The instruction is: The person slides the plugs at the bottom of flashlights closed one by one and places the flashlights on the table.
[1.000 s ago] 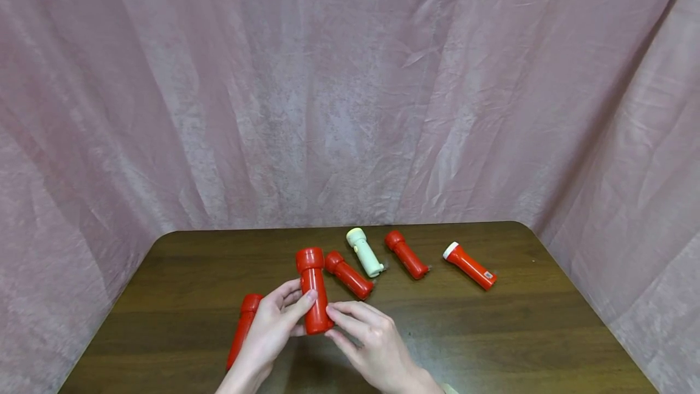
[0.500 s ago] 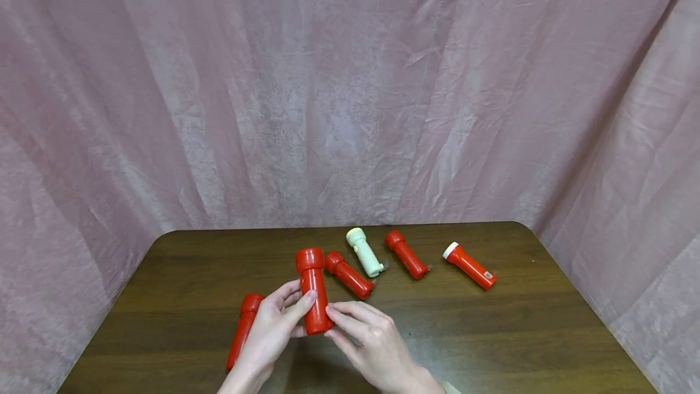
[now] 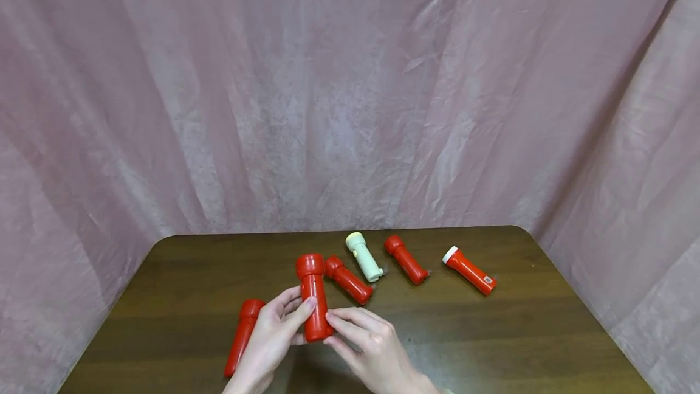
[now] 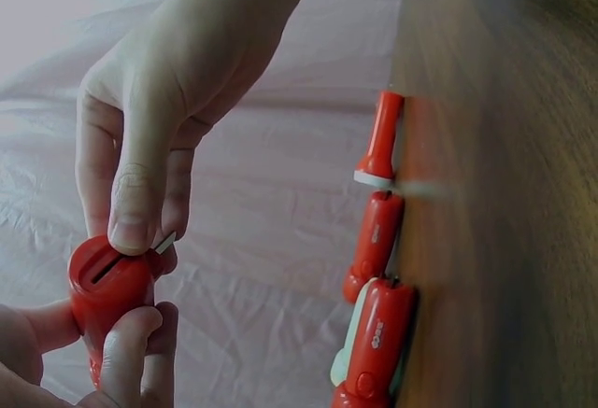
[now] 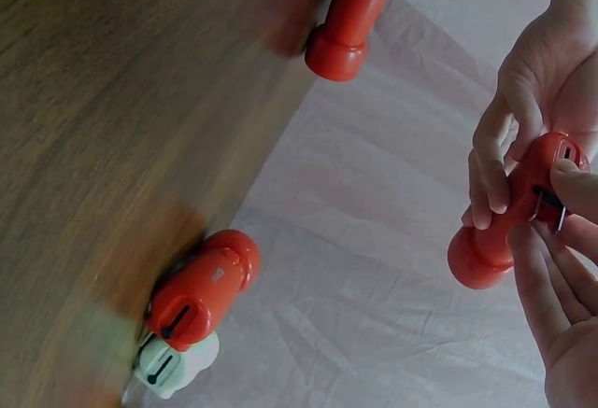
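Note:
A red flashlight [image 3: 312, 287] is held above the table, its wide head pointing away. My left hand [image 3: 273, 330] grips the body, thumb on top and fingers around the far side. My right hand [image 3: 374, 342] pinches at its tail end with thumb and fingertips. In the left wrist view the tail has a dark slot [image 4: 110, 270], and a flat metal prong [image 4: 165, 242] sticks out by the right thumb. The right wrist view shows metal prongs [image 5: 561, 217] folded out from the tail, between the right fingers. The left palm is mostly hidden.
On the brown table [image 3: 492, 345] lie a red flashlight [image 3: 240, 339] by the left forearm, another red one [image 3: 350, 281] just behind the held one, a pale green one [image 3: 364, 258], a red one [image 3: 406, 260] and a white-rimmed red one [image 3: 469, 270]. A pink curtain [image 3: 339, 108] hangs behind.
The head view has tipped up slightly, so everything sits a little lower. Both hands keep nearly the same hold on the red flashlight.

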A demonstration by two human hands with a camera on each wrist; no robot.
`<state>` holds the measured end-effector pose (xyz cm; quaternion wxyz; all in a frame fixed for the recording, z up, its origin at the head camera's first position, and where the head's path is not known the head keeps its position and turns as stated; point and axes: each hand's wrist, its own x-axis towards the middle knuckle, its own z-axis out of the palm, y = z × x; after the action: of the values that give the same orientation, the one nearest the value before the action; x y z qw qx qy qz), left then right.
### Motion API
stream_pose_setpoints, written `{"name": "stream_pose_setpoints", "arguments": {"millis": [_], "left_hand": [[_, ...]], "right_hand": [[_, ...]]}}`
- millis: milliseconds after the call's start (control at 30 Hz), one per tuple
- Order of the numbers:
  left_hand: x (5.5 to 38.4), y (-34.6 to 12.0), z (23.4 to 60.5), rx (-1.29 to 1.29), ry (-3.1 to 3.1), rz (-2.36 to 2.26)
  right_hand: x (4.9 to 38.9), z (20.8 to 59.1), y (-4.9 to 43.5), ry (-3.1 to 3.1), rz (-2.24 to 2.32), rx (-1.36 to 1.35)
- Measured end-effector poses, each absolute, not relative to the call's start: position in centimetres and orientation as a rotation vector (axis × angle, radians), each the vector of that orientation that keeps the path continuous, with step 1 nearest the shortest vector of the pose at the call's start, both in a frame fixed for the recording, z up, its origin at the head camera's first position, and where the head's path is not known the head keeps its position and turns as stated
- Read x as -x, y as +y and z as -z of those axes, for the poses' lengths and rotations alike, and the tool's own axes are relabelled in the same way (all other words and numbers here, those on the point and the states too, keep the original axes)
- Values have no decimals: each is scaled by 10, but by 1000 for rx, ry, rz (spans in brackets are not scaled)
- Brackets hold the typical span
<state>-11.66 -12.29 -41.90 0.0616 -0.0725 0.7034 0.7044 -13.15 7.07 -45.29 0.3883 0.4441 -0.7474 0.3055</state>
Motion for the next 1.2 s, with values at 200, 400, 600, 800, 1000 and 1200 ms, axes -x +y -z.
{"name": "stream_pose_setpoints", "arguments": {"millis": [200, 400, 600, 800, 1000, 1200], "left_hand": [[115, -122, 423, 192, 2136, -2157], [116, -120, 425, 191, 2138, -2164], [116, -120, 425, 189, 2143, -2160], [115, -119, 426, 180, 2141, -2155], [114, -119, 426, 186, 2130, -2166], [113, -118, 425, 191, 2126, -2168]], "right_hand": [[131, 454, 71, -1904, -802, -1120], [130, 455, 71, -1915, -808, -1117], [130, 455, 71, -1917, -824, -1106], [129, 456, 72, -1912, -842, -1097], [128, 456, 71, -1923, -851, -1078], [125, 454, 71, -1961, -886, -1049]]}}
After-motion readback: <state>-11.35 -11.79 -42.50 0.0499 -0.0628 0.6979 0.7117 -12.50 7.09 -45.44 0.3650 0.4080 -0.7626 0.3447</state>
